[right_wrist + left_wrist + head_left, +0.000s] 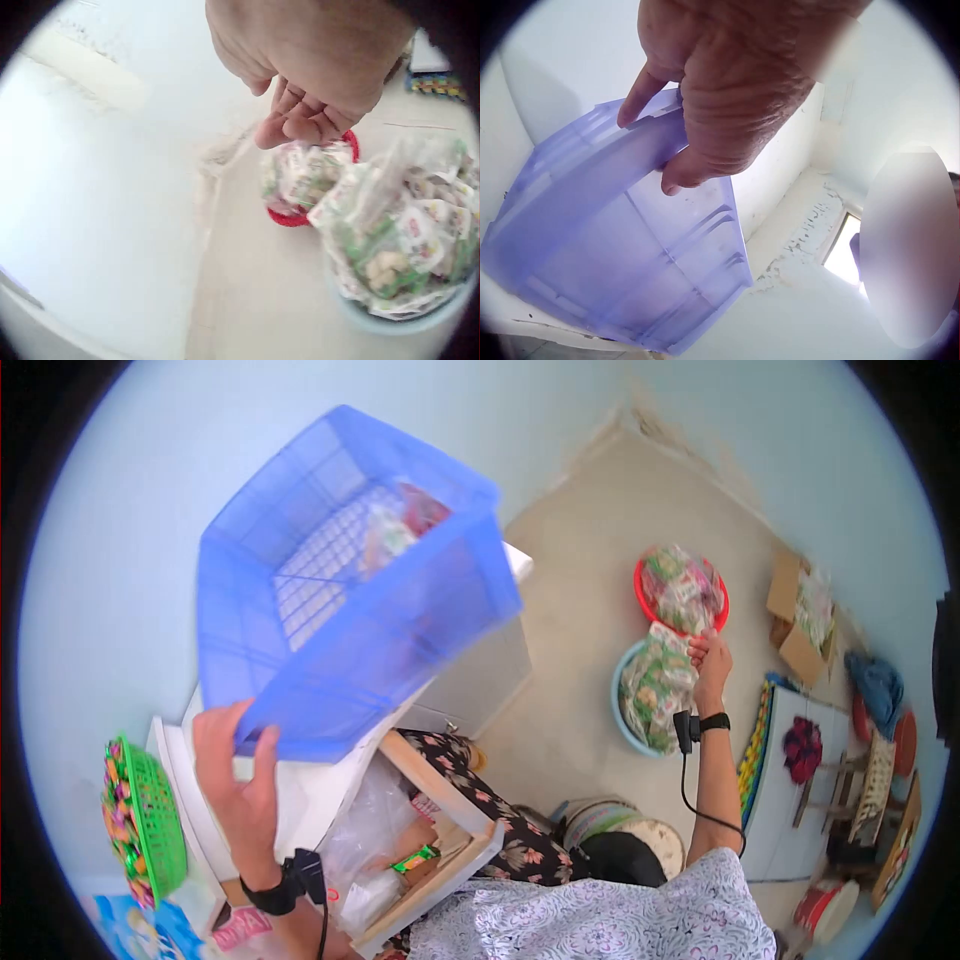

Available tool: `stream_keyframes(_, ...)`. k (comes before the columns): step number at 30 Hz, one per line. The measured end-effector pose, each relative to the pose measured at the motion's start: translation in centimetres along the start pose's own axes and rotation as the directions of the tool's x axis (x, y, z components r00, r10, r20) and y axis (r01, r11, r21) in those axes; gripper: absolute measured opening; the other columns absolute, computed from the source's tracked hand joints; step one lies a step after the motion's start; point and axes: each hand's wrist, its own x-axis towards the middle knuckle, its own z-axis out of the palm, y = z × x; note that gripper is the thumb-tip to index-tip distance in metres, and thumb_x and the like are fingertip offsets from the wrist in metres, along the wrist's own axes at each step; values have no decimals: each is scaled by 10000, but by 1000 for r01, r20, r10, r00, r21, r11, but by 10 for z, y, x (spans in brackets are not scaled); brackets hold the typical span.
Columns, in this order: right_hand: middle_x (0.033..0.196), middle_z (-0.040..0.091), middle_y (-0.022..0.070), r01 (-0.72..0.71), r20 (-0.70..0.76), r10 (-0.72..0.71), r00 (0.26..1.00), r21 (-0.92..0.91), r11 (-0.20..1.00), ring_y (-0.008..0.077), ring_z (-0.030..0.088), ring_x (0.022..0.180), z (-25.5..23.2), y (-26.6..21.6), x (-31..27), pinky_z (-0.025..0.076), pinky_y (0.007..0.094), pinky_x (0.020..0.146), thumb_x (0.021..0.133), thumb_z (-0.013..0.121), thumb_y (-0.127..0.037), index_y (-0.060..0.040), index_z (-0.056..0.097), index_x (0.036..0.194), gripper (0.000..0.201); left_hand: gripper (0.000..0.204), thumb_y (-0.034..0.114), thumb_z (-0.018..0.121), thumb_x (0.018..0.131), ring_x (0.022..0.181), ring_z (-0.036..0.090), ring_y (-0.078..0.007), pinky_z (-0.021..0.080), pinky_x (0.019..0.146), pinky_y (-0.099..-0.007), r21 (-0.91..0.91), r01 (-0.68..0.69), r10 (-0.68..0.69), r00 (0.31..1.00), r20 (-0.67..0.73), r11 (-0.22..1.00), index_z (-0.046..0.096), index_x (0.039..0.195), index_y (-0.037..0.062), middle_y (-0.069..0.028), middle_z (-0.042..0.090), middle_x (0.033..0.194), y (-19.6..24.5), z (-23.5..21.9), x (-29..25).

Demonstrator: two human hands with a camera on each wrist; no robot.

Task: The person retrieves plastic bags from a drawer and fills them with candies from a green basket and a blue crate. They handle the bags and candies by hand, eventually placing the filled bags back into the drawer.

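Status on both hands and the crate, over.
Left hand gripping tilted blue crate by its edge, packets inside. Right hand empty, near basins. Open drawer close to crate.

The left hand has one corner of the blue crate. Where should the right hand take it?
I'd grip the blue crate's rim at its far right corner, coming from the right, fingers over the edge. The left hand holds the near corner, and the crate is tilted with packets inside, so that end likely needs support.
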Motion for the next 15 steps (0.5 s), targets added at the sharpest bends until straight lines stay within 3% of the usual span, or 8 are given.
stream_keyframes(1,871,716,57,44,55,-47,997,52,998,99,630,686,18,-32,-5,470,237,601,1067,562,-349,-26,669,1160,352,336,-56,745,823,910,596,-278,483,814,-385,11,-67,67,998,-11,998,667,1145,0,-137,617,1001,1,1,1)
stream_keyframes(4,887,711,71,205,195,-221,956,99,974,106,630,713,97,-140,-41,482,247,637,1077,563,-285,-20,674,1173,303,316,-42,743,823,900,581,-279,473,789,-361,-41,-46,45,999,-28,998,663,1126,2,-126,599,967,4,0,-2)
stream_keyframes(7,909,713,61,381,341,-402,850,130,915,106,640,750,168,-235,-96,493,250,665,1070,581,-256,-17,679,1154,271,312,-44,743,806,867,564,-290,466,771,-386,-72,-111,103,990,-99,991,671,1106,4,-125,591,908,0,5,-1)
stream_keyframes(10,926,714,52,699,418,-674,609,118,705,121,655,770,225,-312,-170,505,266,674,1063,590,-211,-20,690,1124,224,323,-40,745,784,881,567,-323,466,776,-422,-125,-109,88,983,-164,986,675,1095,3,-135,610,904,6,6,-9)
stream_keyframes(13,945,732,76,829,613,-678,405,67,555,157,674,778,267,-350,-220,516,304,681,1026,630,-173,-11,694,1120,197,331,-50,716,743,904,588,-324,489,793,-421,-108,-135,109,969,-221,985,687,1068,4,-121,610,895,17,8,-17)
stream_keyframes(15,934,730,110,914,774,-570,277,-29,405,223,682,772,291,-359,-241,525,359,690,988,656,-178,-3,689,1100,210,351,-63,715,721,897,580,-332,479,787,-422,-111,-125,95,964,-247,986,688,1063,10,-129,600,883,25,12,-28)
